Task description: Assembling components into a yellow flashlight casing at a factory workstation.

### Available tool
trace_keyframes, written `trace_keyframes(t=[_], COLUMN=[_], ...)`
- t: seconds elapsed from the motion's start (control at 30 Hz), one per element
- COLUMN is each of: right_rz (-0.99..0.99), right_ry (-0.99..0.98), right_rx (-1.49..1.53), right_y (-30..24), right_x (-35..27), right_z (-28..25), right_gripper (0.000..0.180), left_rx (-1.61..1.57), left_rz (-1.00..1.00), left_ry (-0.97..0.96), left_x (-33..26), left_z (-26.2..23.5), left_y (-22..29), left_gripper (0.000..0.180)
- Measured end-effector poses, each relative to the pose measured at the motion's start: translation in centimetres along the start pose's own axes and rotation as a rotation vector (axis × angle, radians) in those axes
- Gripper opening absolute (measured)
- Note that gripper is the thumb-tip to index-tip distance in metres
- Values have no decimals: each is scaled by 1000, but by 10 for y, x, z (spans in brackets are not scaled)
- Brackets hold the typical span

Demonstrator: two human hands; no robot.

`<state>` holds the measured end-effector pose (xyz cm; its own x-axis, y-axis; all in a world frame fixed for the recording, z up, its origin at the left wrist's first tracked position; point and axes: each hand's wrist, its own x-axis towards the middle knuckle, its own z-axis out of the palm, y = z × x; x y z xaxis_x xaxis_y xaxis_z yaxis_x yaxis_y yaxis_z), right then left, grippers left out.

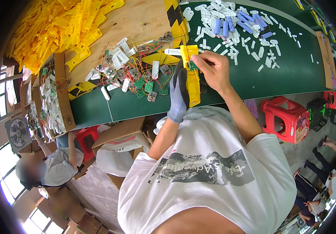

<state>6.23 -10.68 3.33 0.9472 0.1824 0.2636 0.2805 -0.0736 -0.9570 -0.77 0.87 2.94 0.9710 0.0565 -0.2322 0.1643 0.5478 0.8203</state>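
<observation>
In a grey-blue glove with dark fingers, my left hand (179,93) is closed round a long yellow plastic housing (192,86), held upright over the front edge of the green table. A white oval piece (171,51) sticks out to the left near the housing's top. My bare right hand (214,69) has thumb and forefinger pinched at a small green circuit board (193,65) against the housing. The fingertips partly cover the board. Left of the glove lies a tangle of wired circuit boards (140,82) with white oval pieces and thin red and yellow wires.
Yellow housings (64,23) are heaped on the wooden board at back left. White pieces and blue cylindrical cells (224,28) lie scattered at back right. A cardboard box (60,93) of white parts stands left. A red stool (284,119) is at right; another person (60,162) sits at left.
</observation>
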Motion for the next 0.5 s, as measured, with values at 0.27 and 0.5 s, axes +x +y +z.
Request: trace_keyframes(t=[0.27,0.5], right_rz=[29,89], right_ry=[118,-29], right_rx=[-98,-178], right_y=[-4,6], right_x=[-6,-15], right_z=[7,-4], right_gripper=[17,26], left_rx=[101,352], left_rz=[74,192], left_ry=[110,172], left_x=[3,0], left_z=[7,-3], left_y=[-6,-16], left_gripper=[30,23])
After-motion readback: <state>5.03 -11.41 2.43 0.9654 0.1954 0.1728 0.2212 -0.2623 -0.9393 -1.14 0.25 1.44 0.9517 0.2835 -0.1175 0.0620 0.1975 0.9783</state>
